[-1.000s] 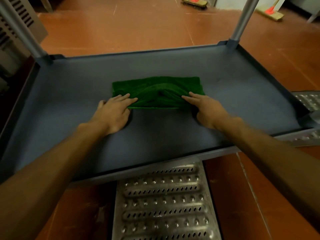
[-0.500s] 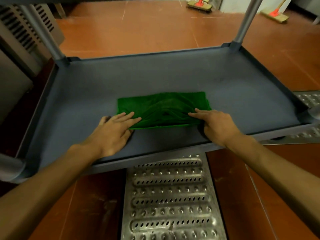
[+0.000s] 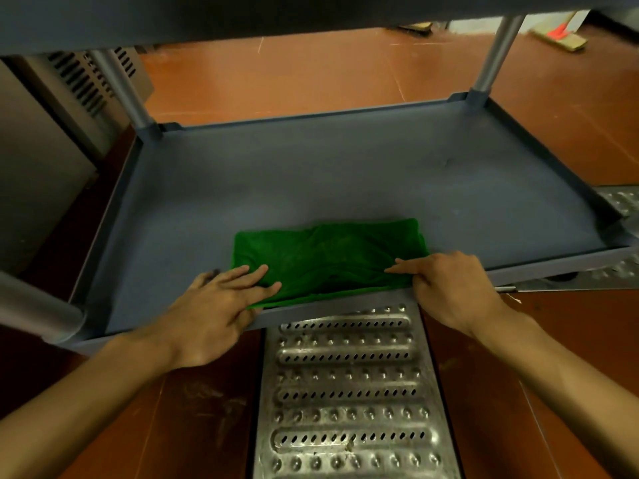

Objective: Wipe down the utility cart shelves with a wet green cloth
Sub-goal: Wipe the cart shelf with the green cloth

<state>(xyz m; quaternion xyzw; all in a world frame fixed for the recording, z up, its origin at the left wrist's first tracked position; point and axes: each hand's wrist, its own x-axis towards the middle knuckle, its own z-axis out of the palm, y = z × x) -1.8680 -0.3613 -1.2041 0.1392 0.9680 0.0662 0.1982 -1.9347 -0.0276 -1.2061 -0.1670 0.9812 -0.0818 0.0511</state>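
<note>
A green cloth (image 3: 328, 254) lies spread flat on the grey cart shelf (image 3: 311, 174), right at the shelf's near edge. My left hand (image 3: 221, 299) presses flat on the cloth's near left corner, fingers extended. My right hand (image 3: 453, 288) holds down the near right corner, its thumb side tucked under the cloth's edge. Both wrists hang over the shelf's front rim. Above, the underside of an upper shelf (image 3: 276, 15) fills the top of the view.
Grey posts stand at the back left (image 3: 128, 95), back right (image 3: 494, 60) and near left (image 3: 31, 305) corners. A perforated metal floor grate (image 3: 349, 392) lies below the front edge on red tiles. A vented metal cabinet (image 3: 69, 98) stands at left, brooms at far right.
Both hands have dragged the cloth from the shelf's middle back to its front edge. My head has dropped lower, bringing the upper shelf's underside into view.
</note>
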